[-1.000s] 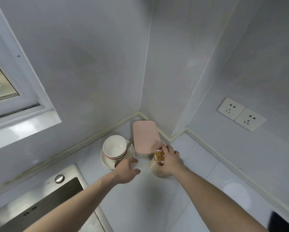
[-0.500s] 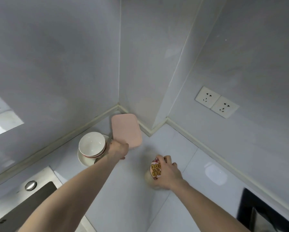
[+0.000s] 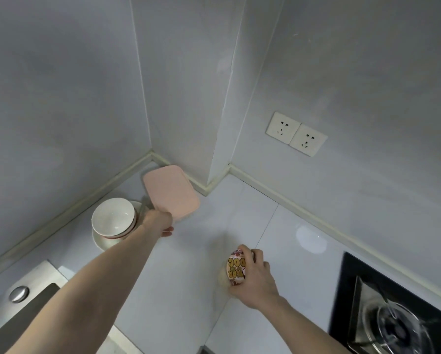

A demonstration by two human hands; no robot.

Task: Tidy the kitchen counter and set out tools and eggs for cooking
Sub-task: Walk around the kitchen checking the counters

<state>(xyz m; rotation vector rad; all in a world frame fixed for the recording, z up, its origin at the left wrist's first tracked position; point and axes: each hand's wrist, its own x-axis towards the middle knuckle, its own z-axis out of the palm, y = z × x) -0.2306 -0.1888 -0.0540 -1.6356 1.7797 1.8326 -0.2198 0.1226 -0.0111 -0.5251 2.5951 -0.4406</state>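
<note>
The left hand (image 3: 159,222) reaches far out to the pink box (image 3: 171,192) in the corner of the white bench (image 3: 178,282). Its fingers are at the near end of the box, down by the edge. They look curled there, but I cannot tell if they grip the box or just touch it, for the back of the hand hides them. The box is long and flat with round corners. Its long side runs from the fingers away to the corner of the walls, a bit to the left. Its lid faces up.

Just to the left of those fingers sits a white bowl (image 3: 113,217) with a red line round it. It stands open side up on a white plate (image 3: 104,241).

The right hand (image 3: 254,278) is nearer and well apart from the box. Its fingers are curled round a small jar (image 3: 236,267) with a bright label of yellow letters. The jar stands on the bench, a bit blurry, with the fingers wrapped over its right side and top.

To the right of that hand is a black stove (image 3: 390,318) with a metal ring. Two wall sockets (image 3: 296,133) are on the wall above. By the left arm, low down, is a metal sink (image 3: 22,300).
</note>
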